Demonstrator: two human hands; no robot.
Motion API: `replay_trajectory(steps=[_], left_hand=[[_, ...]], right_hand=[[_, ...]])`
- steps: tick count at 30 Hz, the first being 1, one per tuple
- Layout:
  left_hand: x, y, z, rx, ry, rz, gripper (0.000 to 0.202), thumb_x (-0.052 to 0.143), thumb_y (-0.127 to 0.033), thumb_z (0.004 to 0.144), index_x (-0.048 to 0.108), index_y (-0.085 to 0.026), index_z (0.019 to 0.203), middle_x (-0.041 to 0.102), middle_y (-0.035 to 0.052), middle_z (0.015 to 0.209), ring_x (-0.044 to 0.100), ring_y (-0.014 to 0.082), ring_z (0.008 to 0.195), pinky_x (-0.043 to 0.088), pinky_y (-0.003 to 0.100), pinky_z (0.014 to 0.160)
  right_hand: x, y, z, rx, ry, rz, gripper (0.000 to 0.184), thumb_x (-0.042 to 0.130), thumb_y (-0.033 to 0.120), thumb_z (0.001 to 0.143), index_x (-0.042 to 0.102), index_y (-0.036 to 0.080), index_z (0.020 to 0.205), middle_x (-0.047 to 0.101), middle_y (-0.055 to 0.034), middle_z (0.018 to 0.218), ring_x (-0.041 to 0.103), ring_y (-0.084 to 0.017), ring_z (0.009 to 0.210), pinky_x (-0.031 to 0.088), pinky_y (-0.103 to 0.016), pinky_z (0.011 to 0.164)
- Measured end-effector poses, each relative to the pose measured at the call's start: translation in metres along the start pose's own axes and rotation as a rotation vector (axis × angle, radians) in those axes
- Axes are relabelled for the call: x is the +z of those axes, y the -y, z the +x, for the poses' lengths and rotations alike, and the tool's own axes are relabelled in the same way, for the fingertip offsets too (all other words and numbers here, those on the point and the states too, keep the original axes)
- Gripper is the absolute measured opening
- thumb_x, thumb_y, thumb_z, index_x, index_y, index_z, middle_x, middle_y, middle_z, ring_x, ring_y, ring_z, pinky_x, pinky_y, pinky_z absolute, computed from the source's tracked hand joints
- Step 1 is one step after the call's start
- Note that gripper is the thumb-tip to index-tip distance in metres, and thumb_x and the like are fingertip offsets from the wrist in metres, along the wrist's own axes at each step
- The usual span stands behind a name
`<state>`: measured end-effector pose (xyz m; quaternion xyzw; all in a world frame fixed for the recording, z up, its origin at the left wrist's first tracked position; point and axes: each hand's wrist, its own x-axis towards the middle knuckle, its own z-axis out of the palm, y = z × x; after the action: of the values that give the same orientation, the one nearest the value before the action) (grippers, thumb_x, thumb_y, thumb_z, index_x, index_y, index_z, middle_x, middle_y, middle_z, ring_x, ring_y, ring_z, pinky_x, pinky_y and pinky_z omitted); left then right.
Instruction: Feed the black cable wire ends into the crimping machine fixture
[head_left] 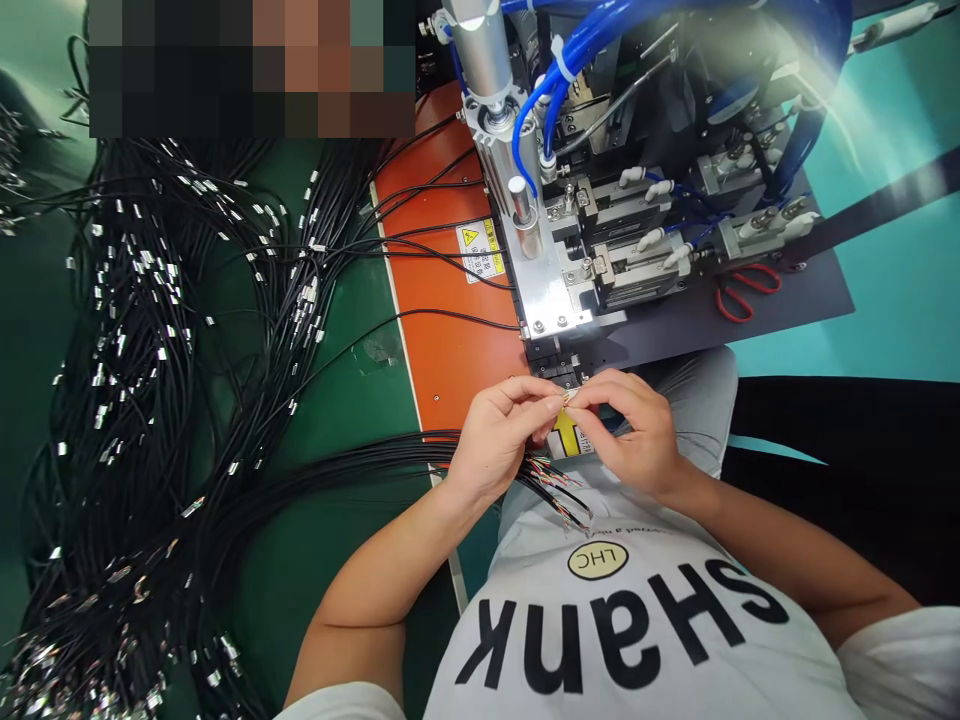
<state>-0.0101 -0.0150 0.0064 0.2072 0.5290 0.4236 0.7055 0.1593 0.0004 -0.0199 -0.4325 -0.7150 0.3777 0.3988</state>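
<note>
My left hand [499, 435] is closed around a bundle of black cables [360, 465] whose stripped, coloured wire ends [559, 495] fan out below my palm. My right hand [634, 430] is pinched together, its fingertips meeting those of the left hand on a small metal-tipped cable end [571, 397]. Both hands hover just in front of the machine's slot [559, 365], above a yellow label [564, 440].
A large heap of black cables with metal ferrules [150, 350] covers the green mat at left. An orange plate [442, 330] carries a pneumatic machine [570, 230] with blue hoses [570, 60]. Red scissors [742, 290] lie on the dark base at right.
</note>
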Motion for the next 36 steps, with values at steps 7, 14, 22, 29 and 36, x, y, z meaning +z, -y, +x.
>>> replay_trajectory(steps=[7,14,22,29,36], left_hand=[[-0.002,0.006,-0.003,0.088,-0.024,0.105,0.019,0.076,-0.033,0.081,0.069,-0.017,0.087,0.051,-0.005,0.055,0.043,0.0065,0.051,0.036,0.021,0.051],[-0.004,0.005,-0.004,0.067,-0.036,0.187,0.021,0.075,-0.036,0.082,0.069,-0.016,0.087,0.054,-0.0038,0.059,0.042,0.0057,0.052,0.039,0.02,0.05],[-0.005,0.006,-0.003,0.074,-0.035,0.194,0.024,0.076,-0.038,0.081,0.068,-0.016,0.086,0.053,-0.0035,0.061,0.043,0.0058,0.053,0.041,0.019,0.051],[0.002,0.005,-0.005,0.184,-0.08,0.29,0.021,0.077,-0.034,0.08,0.069,-0.015,0.084,0.064,0.0012,0.076,0.053,0.0073,0.06,0.048,0.02,0.058],[0.003,0.006,-0.005,0.22,-0.072,0.332,0.017,0.074,-0.031,0.083,0.069,-0.015,0.084,0.065,0.0019,0.082,0.056,0.0081,0.065,0.05,0.021,0.062]], right_hand=[[0.0,-0.003,-0.002,0.074,0.026,0.004,0.007,0.068,0.017,0.087,0.067,0.023,0.086,0.07,0.0001,0.083,0.064,-0.016,0.074,0.046,-0.035,0.073],[-0.016,0.005,0.011,0.204,0.081,0.15,0.015,0.063,0.018,0.091,0.074,0.024,0.099,0.071,-0.0026,0.092,0.064,-0.017,0.08,0.051,-0.032,0.068],[-0.008,0.009,0.011,0.209,0.012,0.161,0.006,0.071,0.02,0.086,0.076,0.024,0.088,0.071,-0.0017,0.084,0.064,-0.016,0.076,0.05,-0.031,0.063],[-0.004,0.006,0.012,0.216,0.009,0.182,0.008,0.067,0.016,0.087,0.069,0.022,0.081,0.067,-0.0014,0.082,0.06,-0.015,0.074,0.047,-0.031,0.064],[-0.003,0.003,0.01,0.261,0.01,0.231,0.008,0.067,0.017,0.087,0.069,0.022,0.081,0.068,-0.0016,0.083,0.061,-0.016,0.076,0.047,-0.031,0.065]])
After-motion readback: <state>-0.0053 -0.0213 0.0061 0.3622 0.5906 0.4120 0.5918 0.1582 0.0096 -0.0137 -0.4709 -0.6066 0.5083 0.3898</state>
